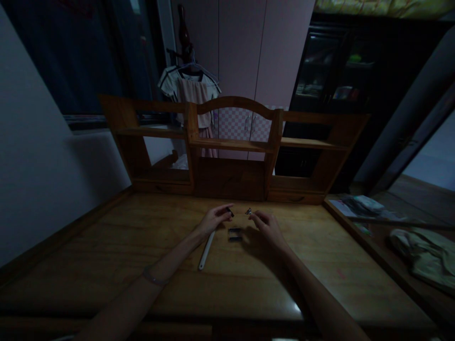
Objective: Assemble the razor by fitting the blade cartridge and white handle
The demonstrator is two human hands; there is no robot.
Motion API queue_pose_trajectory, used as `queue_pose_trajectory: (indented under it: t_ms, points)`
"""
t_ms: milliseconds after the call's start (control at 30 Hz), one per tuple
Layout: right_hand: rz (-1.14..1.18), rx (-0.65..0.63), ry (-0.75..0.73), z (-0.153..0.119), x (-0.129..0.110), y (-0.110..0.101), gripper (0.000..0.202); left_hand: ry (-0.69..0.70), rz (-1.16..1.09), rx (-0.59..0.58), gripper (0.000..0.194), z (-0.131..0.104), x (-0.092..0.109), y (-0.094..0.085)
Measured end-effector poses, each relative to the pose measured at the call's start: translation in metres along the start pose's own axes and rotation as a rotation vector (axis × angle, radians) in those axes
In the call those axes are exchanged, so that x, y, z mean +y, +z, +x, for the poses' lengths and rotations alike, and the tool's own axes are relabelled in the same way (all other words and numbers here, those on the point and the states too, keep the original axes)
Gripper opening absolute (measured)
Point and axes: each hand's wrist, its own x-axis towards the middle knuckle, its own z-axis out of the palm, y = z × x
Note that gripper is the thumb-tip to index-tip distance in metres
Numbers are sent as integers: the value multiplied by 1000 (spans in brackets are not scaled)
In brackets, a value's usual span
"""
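Between its thumb and fingers, my left hand (pixel 214 219) pinches a small dark piece (pixel 230 212) above the wooden desk. My right hand (pixel 267 226) holds a small shiny metal piece (pixel 248 211) at its fingertips, just right of the dark piece; the two pieces are apart. Below and between my hands, two short dark strips (pixel 235 239) lie one in front of the other on the desk. A long white flat stick (pixel 206 251) with a hole at its near end lies slanting below my left hand, its far end close to that hand.
A wooden shelf unit (pixel 232 145) rises along the desk's back edge. The desk (pixel 142 246) has a raised rim (pixel 373 251) on its right side. Beyond that rim are folded cloth (pixel 426 255) and a plastic-wrapped item (pixel 368 203). Clothes (pixel 192 87) hang behind the shelf.
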Motion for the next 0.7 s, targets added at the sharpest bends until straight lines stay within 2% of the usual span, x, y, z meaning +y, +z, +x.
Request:
queue_pose_trajectory:
  t_ms: [133,233,333,433,567,700]
  points:
    - [-23,8,5,-1,-1,-1,37,-12,-14,27,55,3,-6,-3]
    - [-30,6,0,-1,-1,-1,37,-10,49,93,37,4,-6,-4]
    - [-30,3,-14,0,1,-1,37,63,244,84,24,2,4,-4]
    - [-33,15,-20,1,3,-1,37,129,451,-22,17,-1,22,-2]
    - [-14,37,-32,1,5,-4,38,130,665,-211,15,-1,46,6]
    - [-27,66,-33,1,8,-8,39,77,854,-336,14,5,54,20]
